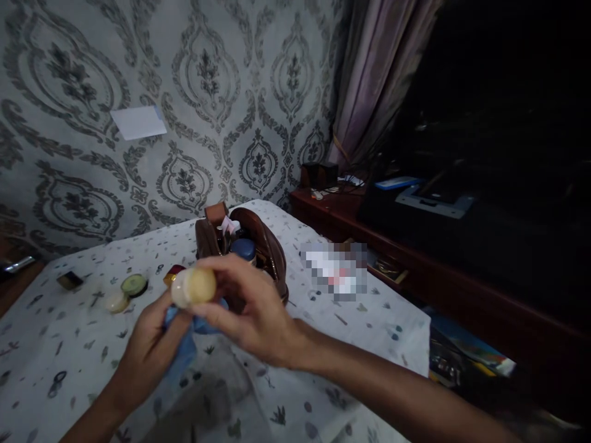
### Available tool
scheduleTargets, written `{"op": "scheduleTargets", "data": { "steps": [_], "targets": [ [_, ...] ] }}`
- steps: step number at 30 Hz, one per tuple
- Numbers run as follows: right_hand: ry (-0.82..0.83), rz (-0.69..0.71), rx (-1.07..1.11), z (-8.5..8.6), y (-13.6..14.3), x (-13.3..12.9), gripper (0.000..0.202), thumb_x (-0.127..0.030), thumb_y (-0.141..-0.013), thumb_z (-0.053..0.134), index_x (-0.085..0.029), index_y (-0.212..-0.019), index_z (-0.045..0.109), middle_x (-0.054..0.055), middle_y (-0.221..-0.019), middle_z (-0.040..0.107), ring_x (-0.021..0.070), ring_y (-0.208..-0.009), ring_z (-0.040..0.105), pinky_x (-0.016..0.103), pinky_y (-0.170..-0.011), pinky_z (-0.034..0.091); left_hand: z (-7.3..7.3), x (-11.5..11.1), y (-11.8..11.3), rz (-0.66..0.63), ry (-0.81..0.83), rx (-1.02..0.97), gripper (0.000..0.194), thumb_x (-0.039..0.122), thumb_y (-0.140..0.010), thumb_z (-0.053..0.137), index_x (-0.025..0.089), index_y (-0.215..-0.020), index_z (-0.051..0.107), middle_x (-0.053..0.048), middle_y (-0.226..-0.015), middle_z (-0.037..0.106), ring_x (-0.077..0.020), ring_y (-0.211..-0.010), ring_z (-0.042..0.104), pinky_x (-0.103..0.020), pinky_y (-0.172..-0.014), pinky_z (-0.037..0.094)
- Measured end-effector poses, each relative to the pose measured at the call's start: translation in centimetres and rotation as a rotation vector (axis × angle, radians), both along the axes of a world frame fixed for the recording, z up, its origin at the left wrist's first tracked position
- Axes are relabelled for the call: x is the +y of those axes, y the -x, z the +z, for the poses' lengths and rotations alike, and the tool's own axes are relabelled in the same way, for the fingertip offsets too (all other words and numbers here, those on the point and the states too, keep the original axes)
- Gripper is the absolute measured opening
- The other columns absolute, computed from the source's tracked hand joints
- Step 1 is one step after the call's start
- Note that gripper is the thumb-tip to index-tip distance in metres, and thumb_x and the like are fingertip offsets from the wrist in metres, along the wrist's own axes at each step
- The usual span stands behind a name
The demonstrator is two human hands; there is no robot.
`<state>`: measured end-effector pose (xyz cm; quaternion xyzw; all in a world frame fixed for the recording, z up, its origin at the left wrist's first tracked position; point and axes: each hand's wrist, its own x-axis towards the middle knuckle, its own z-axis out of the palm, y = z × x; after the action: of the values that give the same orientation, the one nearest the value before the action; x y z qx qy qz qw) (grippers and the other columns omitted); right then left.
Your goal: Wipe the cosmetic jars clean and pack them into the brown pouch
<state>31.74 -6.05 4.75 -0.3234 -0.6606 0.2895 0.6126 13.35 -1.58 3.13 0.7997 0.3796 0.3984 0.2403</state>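
A small rounded cosmetic jar point(194, 287), white at one end and pale yellow at the other, is held up in front of me. My right hand point(261, 311) pinches its yellow end between thumb and fingers. My left hand point(150, 341) is closed on a blue cloth point(181, 355), pressed near the jar's white end. Behind my right hand a brown bag point(277, 264) stands unzipped, with a blue-lidded jar point(243, 248) and other items inside. A red and gold item point(173, 275) lies just beyond my left hand, partly hidden.
On the patterned sheet point(364, 344) at left lie a green-topped round container point(134, 284), a cream round piece point(117, 301) and a small dark box point(70, 280). A blurred-out patch point(335, 271) lies right of the bag. A dark red wooden cabinet point(332, 215) borders the right side.
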Motion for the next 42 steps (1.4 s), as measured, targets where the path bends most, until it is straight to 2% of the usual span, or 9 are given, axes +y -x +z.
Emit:
{"op": "scheduleTargets", "data": {
  "steps": [3, 6, 9, 12, 18, 23, 31, 38, 42],
  "targets": [
    [0.069, -0.102, 0.001, 0.6, -2.9, 0.7, 0.035, -0.032, -0.087, 0.070, -0.022, -0.119, 0.059, 0.005, -0.111, 0.065, 0.0162, -0.091, 0.064, 0.029, -0.080, 0.056, -0.1, 0.0, -1.6, -0.083, -0.329, 0.305, 0.036, 0.030, -0.097, 0.045, 0.022, -0.124, 0.068, -0.006, -0.099, 0.072, -0.0198, -0.084, 0.068, -0.027, -0.073, 0.056],
    [0.128, -0.148, -0.111, 0.7, -5.4, 1.9, 0.037, -0.028, -0.085, 0.069, -0.022, -0.119, 0.057, 0.004, -0.105, 0.066, 0.0163, -0.089, 0.065, 0.028, -0.076, 0.055, -0.9, 0.1, -2.0, -0.093, -0.532, 0.456, 0.046, 0.022, -0.098, 0.041, 0.024, -0.142, 0.054, -0.006, -0.095, 0.068, -0.0163, -0.078, 0.066, -0.022, -0.062, 0.051],
    [0.212, -0.148, -0.329, 0.8, -6.8, 2.7, 0.025, -0.024, -0.084, 0.067, -0.020, -0.107, 0.060, 0.000, -0.091, 0.066, 0.0127, -0.073, 0.063, 0.024, -0.064, 0.050, -1.7, 0.3, -1.7, -0.091, -0.586, 0.483, 0.050, 0.018, -0.099, 0.040, 0.024, -0.148, 0.046, -0.004, -0.088, 0.063, -0.0143, -0.074, 0.063, -0.020, -0.061, 0.049],
    [0.254, -0.158, -0.558, 1.3, -7.0, 3.1, 0.012, -0.021, -0.084, 0.065, -0.020, -0.095, 0.061, -0.003, -0.078, 0.064, 0.0111, -0.066, 0.058, 0.022, -0.059, 0.042, -2.1, 0.5, -1.4, -0.092, -0.598, 0.472, 0.053, 0.016, -0.098, 0.041, 0.024, -0.150, 0.043, -0.003, -0.086, 0.061, -0.0135, -0.072, 0.063, -0.019, -0.062, 0.049],
    [0.324, -0.229, -0.997, 2.7, -5.9, 3.9, 0.011, -0.018, -0.081, 0.068, -0.020, -0.085, 0.058, -0.002, -0.076, 0.061, 0.0117, -0.062, 0.051, 0.025, -0.056, 0.029, -2.5, 0.8, -1.3, -0.105, -0.589, 0.461, 0.057, 0.014, -0.098, 0.041, 0.025, -0.154, 0.037, -0.002, -0.087, 0.060, -0.0130, -0.072, 0.062, -0.020, -0.061, 0.049],
    [0.303, -0.214, -1.193, 2.9, -5.3, 4.9, 0.012, -0.022, -0.079, 0.071, -0.021, -0.084, 0.060, 0.000, -0.072, 0.061, 0.0148, -0.059, 0.053, 0.029, -0.053, 0.022, -2.5, 0.9, -1.3, -0.117, -0.589, 0.460, 0.060, 0.015, -0.098, 0.041, 0.026, -0.156, 0.034, -0.002, -0.085, 0.060, -0.0130, -0.071, 0.063, -0.019, -0.060, 0.049],
    [0.280, -0.166, -1.234, 2.1, -5.4, 5.4, 0.011, -0.023, -0.079, 0.071, -0.020, -0.072, 0.064, 0.000, -0.064, 0.062, 0.0146, -0.055, 0.057, 0.028, -0.053, 0.027, -2.3, 0.9, -1.1, -0.115, -0.606, 0.479, 0.059, 0.017, -0.097, 0.042, 0.025, -0.155, 0.036, -0.003, -0.083, 0.061, -0.0134, -0.068, 0.062, -0.019, -0.055, 0.047],
    [0.249, -0.184, -1.052, 3.0, -6.3, 4.8, 0.018, -0.019, -0.089, 0.063, -0.019, -0.071, 0.065, -0.001, -0.062, 0.059, 0.0117, -0.057, 0.053, 0.027, -0.055, 0.028, -2.1, 0.9, -1.1, -0.132, -0.576, 0.481, 0.056, 0.016, -0.099, 0.039, 0.025, -0.154, 0.036, 0.000, -0.080, 0.059, -0.0114, -0.064, 0.061, -0.018, -0.055, 0.046],
    [0.178, -0.282, -0.901, 3.1, -7.0, 3.7, 0.029, -0.019, -0.094, 0.058, -0.018, -0.065, 0.059, -0.003, -0.062, 0.053, 0.0090, -0.056, 0.046, 0.025, -0.055, 0.028, -2.3, 0.9, -1.0, -0.140, -0.537, 0.468, 0.056, 0.016, -0.099, 0.040, 0.025, -0.154, 0.036, 0.000, -0.082, 0.059, -0.0115, -0.066, 0.061, -0.018, -0.056, 0.046]
  ]
}}
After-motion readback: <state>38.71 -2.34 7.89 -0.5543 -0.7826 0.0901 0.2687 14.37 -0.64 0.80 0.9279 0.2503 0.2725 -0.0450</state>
